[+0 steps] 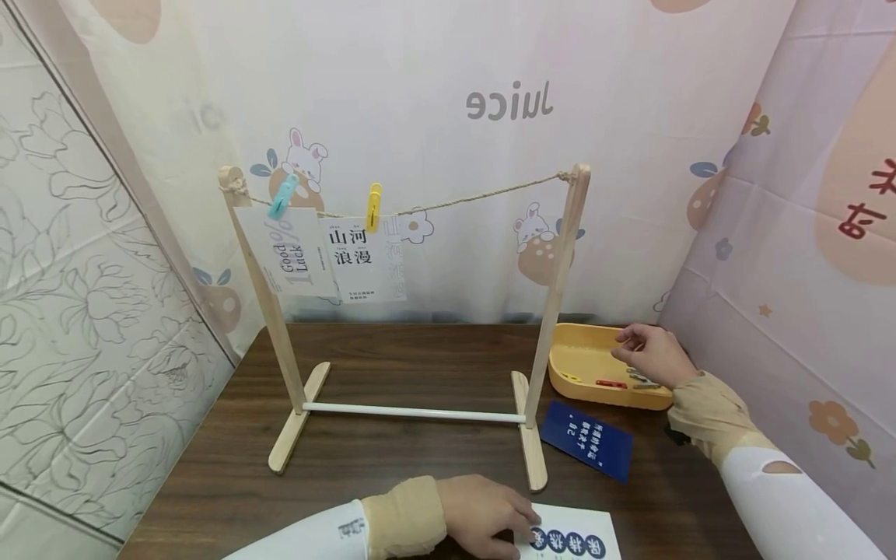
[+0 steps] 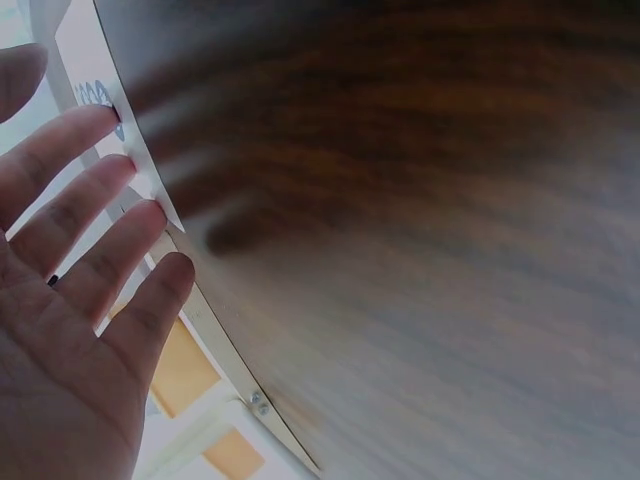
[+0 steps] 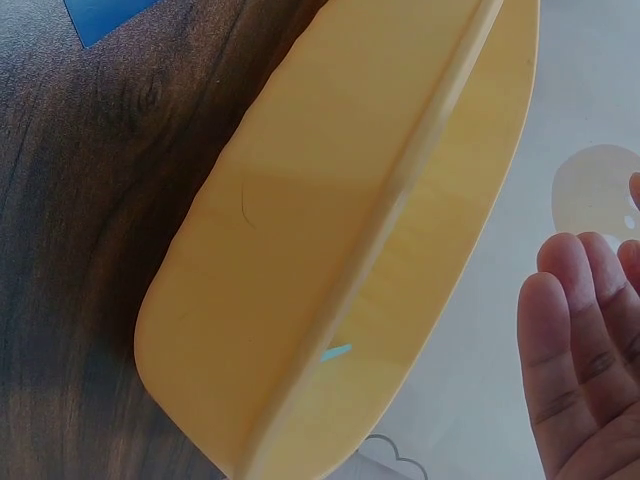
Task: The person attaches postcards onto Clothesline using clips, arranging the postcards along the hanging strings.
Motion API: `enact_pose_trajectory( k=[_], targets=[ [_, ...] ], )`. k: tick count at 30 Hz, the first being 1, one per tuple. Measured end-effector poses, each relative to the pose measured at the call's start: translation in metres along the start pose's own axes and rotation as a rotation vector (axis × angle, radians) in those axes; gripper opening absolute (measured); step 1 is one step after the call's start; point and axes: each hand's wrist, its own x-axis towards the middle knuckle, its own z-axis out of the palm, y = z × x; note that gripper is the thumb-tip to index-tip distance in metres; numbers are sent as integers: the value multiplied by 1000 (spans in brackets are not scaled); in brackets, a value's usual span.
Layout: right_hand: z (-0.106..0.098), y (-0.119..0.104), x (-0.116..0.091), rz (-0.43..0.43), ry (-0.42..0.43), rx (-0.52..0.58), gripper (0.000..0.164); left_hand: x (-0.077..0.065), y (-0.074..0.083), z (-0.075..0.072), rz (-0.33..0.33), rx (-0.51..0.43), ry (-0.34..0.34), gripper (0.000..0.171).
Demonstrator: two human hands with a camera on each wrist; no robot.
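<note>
My left hand (image 1: 486, 515) lies at the near edge of the table, its fingertips on the left edge of a white card (image 1: 577, 523) with dark blue printed circles. The left wrist view shows the fingers of this hand (image 2: 85, 270) extended and spread. My right hand (image 1: 654, 354) hovers over the right side of a yellow tray (image 1: 595, 397), fingers relaxed with nothing between them. Inside the tray lie a red clothespin (image 1: 611, 384), a yellow clothespin (image 1: 571, 378) and several greyish ones, partly hidden below the hand. The right wrist view catches the tray's outer wall (image 3: 270, 200) beside straight fingers.
A wooden stand (image 1: 553, 303) carries a sagging string (image 1: 483, 198). From it hang two white cards, one under a blue clothespin (image 1: 283, 197), the other under a yellow clothespin (image 1: 374, 207). A dark blue card (image 1: 588, 442) lies before the tray. Printed curtains (image 1: 434, 93) surround the table.
</note>
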Motion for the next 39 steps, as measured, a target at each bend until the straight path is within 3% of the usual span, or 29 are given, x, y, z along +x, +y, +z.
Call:
enact_pose_trajectory(
  k=[10, 17, 24, 34, 39],
  targets=[
    [-2, 5, 4, -10, -23, 0, 33, -18, -12, 1, -41, 57, 68, 25],
    [-4, 14, 7, -21, -29, -11, 33, -30, -19, -1, -93, 56, 66, 23],
    [-4, 22, 15, -7, -63, -83, 33, -40, -25, 0, -113, 88, 121, 26],
    [-8, 28, 25, 5, -213, -226, 27, -52, -33, 1, -165, 117, 154, 45],
    [-9, 30, 30, 36, -306, -271, 25, -54, -33, 0, -195, 142, 163, 34]
  ],
)
